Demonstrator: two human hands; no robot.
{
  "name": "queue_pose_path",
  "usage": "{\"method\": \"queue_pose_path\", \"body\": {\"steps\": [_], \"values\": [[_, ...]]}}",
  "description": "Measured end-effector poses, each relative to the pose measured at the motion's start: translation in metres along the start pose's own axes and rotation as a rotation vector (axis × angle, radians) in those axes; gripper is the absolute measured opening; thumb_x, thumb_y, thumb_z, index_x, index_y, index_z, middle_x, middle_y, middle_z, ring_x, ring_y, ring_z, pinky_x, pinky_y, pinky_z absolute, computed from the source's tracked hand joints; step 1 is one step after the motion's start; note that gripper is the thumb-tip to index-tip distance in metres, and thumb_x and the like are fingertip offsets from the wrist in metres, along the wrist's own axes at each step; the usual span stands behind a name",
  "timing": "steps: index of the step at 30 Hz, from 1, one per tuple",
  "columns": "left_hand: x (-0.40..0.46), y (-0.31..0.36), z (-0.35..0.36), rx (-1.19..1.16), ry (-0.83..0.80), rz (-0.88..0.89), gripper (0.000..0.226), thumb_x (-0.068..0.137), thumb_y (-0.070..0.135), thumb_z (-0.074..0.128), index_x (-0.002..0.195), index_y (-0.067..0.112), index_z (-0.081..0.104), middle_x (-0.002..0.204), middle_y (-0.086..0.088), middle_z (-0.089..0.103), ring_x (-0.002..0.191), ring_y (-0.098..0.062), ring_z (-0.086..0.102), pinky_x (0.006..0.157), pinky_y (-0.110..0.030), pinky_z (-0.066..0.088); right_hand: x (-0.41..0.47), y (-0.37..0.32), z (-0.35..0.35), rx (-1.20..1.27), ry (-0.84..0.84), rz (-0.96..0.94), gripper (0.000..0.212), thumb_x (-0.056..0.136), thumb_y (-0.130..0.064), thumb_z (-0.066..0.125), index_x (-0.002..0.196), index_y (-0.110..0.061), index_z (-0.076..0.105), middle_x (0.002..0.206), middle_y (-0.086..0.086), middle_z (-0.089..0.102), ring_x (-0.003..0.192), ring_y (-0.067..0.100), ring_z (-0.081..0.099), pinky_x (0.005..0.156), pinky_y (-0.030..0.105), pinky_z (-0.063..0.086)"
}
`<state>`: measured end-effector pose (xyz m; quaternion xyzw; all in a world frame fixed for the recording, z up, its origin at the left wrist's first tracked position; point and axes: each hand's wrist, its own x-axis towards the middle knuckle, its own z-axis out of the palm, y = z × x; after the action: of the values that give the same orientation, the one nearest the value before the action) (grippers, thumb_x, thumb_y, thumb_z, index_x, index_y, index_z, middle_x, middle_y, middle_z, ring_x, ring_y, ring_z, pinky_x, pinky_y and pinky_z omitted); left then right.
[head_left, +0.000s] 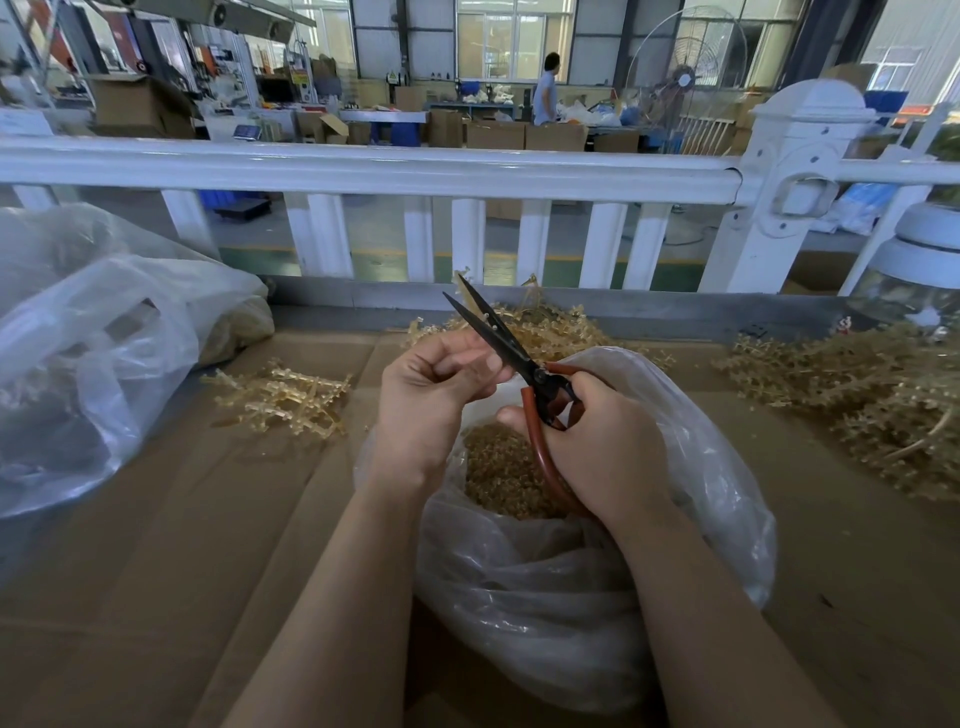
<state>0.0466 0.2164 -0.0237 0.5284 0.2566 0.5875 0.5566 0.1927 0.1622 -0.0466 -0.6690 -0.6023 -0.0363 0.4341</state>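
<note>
Scissors (498, 338): one pair, blades parted, above one open bag (701, 493) of cut amber bits. The right hand (597, 447) grips the red handles. The left hand (431, 384) is curled beside the blades; whether it holds anything cannot be told. Sprue heaps on the worktop (182, 519): three, namely left heap (285, 400), middle heap (550, 322), right heap (872, 400). Second bag (104, 353): one.

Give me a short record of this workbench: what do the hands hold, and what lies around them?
right hand: grips the scissors by their red handles
scissors: blades open, tips pointing up and away
left hand: fingers curled beside the blades; whatever they hold is hidden
bag: clear plastic, open under the hands, holding small amber bits
table: covered with cardboard
sprigs: amber plastic, heaped left, behind and right of the bag
second bag: clear plastic, far left
</note>
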Motion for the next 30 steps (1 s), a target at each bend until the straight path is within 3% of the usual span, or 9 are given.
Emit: {"method": "queue_pose_path", "body": {"steps": [3,10,19,30], "values": [[-0.0003,0.0002,-0.0006,-0.005,0.006,0.001,0.013,0.086,-0.005,0.066,0.094,0.005,0.068,0.078,-0.005,0.074,0.078,-0.019,0.070,0.073,-0.027,0.056,-0.0001,-0.0003,-0.0002,-0.006,0.016,-0.003,0.067,0.067,-0.091,0.043,0.086,-0.030,0.063,0.066,-0.032,0.043,0.061,-0.016,0.041,0.059,0.003,0.029],[0.0003,0.0006,-0.0004,-0.014,0.021,0.009,0.016,0.086,-0.006,0.066,0.095,0.007,0.069,0.081,-0.003,0.076,0.077,-0.017,0.072,0.070,-0.024,0.056,0.0011,0.0000,0.0005,0.017,-0.010,-0.005,0.062,0.065,-0.092,0.042,0.083,-0.034,0.056,0.065,-0.031,0.047,0.061,-0.009,0.049,0.060,0.013,0.042],[-0.0008,-0.0001,0.0017,0.099,0.011,0.056,0.016,0.081,-0.002,0.073,0.092,0.010,0.072,0.078,-0.004,0.076,0.075,-0.015,0.072,0.069,-0.026,0.056,0.0013,0.0034,0.0019,-0.001,0.019,0.011,0.058,0.069,-0.087,0.052,0.080,-0.031,0.058,0.065,-0.028,0.049,0.061,-0.007,0.052,0.057,0.013,0.038],[-0.0019,0.0011,0.0030,0.114,0.033,0.062,0.019,0.081,-0.004,0.073,0.090,0.013,0.073,0.079,-0.006,0.076,0.075,-0.016,0.073,0.068,-0.024,0.056,0.0003,0.0039,0.0021,0.032,0.063,-0.019,0.063,0.069,-0.090,0.048,0.078,-0.028,0.061,0.066,-0.031,0.047,0.058,-0.011,0.049,0.057,0.006,0.033]]}}
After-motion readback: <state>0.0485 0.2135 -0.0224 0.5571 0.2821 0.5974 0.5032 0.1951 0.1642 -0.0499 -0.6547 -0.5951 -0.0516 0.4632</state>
